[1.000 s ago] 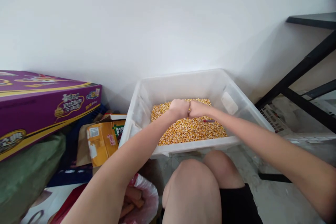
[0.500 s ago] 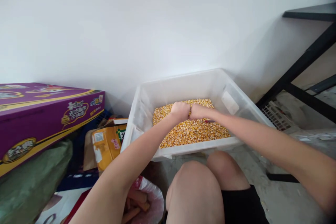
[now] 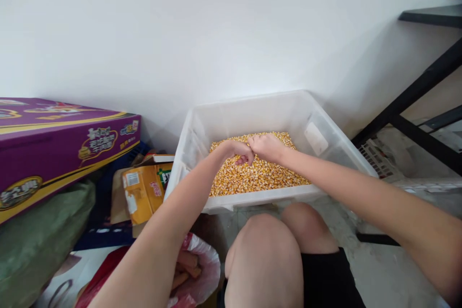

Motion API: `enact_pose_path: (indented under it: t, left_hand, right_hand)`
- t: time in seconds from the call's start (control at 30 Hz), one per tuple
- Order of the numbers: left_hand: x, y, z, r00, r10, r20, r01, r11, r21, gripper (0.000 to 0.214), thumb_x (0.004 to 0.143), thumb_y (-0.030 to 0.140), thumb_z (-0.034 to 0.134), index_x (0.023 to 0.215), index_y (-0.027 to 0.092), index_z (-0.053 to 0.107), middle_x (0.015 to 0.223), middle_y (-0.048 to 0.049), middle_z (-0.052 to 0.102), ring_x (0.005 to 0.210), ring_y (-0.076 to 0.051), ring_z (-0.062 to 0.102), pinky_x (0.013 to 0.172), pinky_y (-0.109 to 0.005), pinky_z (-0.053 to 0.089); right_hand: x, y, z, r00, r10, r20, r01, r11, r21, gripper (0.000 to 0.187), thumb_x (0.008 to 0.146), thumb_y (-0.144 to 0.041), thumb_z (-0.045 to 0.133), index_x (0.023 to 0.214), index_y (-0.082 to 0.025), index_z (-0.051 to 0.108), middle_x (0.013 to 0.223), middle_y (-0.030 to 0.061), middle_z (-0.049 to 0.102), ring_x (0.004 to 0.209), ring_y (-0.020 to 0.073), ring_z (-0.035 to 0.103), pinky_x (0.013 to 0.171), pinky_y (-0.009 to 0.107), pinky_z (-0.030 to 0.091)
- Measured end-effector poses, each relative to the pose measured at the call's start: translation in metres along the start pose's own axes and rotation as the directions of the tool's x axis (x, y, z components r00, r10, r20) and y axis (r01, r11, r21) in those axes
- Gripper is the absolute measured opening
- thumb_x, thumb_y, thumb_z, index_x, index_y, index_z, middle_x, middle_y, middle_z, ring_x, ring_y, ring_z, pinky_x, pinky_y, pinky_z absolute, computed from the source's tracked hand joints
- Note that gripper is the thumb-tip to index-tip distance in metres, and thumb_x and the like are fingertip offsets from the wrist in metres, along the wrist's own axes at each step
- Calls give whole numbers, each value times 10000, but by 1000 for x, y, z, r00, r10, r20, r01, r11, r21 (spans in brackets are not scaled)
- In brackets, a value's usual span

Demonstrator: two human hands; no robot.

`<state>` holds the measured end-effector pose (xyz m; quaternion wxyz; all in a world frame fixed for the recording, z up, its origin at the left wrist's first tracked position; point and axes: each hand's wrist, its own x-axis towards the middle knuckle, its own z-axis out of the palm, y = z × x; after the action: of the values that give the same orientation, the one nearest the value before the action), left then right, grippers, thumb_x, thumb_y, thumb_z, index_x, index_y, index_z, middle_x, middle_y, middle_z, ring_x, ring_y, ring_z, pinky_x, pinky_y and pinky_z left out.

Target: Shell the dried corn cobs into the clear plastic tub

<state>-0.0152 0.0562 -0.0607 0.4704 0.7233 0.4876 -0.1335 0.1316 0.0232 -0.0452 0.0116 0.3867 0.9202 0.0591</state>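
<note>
Corn kernels (image 3: pixel 260 178) partly hidden beneath the left hand (image 3: pixel 239 151) and right hand (image 3: pixel 266 148)

Blk shorts (image 3: pixel 327 281) above bare knees (image 3: pixel 263 262); arms (image 3: pixel 364 187), left hand (image 3: pixel 240 151) & right hand (image 3: pixel 267 148) bare.

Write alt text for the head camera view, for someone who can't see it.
A person's left hand and right hand reach side by side into dried corn kernels in a translucent plastic bin. A purple printed carton lies to the left, and bare knees show below the bin.
</note>
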Motion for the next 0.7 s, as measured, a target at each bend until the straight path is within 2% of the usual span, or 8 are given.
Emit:
enact_pose_path:
  t: [0.1,0.2,0.27,0.37,0.43,0.5,0.6,0.7]
  left_hand:
    - [7,-7,1,990,-75,-116,81,996,45,202,597,227,671,499,146,515,470,-19,534,457,-132,546,508,-261,503]
    - [9,-12,-2,943,-116,-313,204,943,263,169,609,271,670,680,121,642,648,-88,667,597,-187,641,597,-277,529]
    - [7,-15,-5,903,-81,-423,260,885,386,278,626,326,672,817,124,684,811,-130,709,746,-232,677,669,-292,536]
    - [1,-14,-9,841,-37,-539,327,829,453,384,687,384,628,984,148,686,998,-146,703,916,-261,669,750,-301,528]
    - [-2,-11,-10,825,-14,-566,336,816,471,389,746,397,567,1039,164,676,1051,-135,693,960,-251,659,782,-292,520]
    - [-5,-6,-10,818,29,-574,321,805,499,384,783,393,525,1065,174,667,1073,-127,687,987,-242,649,804,-286,512]
    - [-8,3,-8,814,95,-573,296,780,551,346,798,338,505,1062,172,655,1061,-129,685,986,-245,648,802,-300,513]
    - [-12,13,-7,813,161,-559,270,747,608,288,800,249,490,1023,165,651,1016,-122,688,932,-248,662,770,-316,519]
  right_hand:
    - [1,13,9,992,113,59,-118,989,85,444,782,-247,652,1184,-129,505,1019,156,660,902,259,648,698,274,440]
    - [2,37,21,967,209,143,-233,955,183,775,585,-338,818,1270,-182,490,1084,119,661,914,253,646,685,261,441]
    - [2,55,27,938,253,239,-307,925,225,636,582,-398,818,1143,-185,607,1032,104,685,885,242,651,683,257,436]
    - [5,72,34,891,293,348,-399,871,287,328,795,-454,638,881,-145,707,856,104,708,782,208,657,670,249,427]
    - [7,77,35,872,337,355,-446,845,295,308,858,-391,558,877,-129,720,836,112,710,782,205,657,677,248,430]
    - [7,79,34,864,348,365,-460,840,287,261,796,-266,610,1009,-156,713,953,101,713,866,212,657,707,243,438]
    - [5,81,28,870,325,371,-453,824,340,605,646,-173,697,1243,-210,610,1169,81,659,995,225,630,766,238,454]
    - [4,80,19,898,318,304,-435,744,507,767,592,-254,750,1322,-173,528,1237,93,618,1045,223,605,814,238,465]
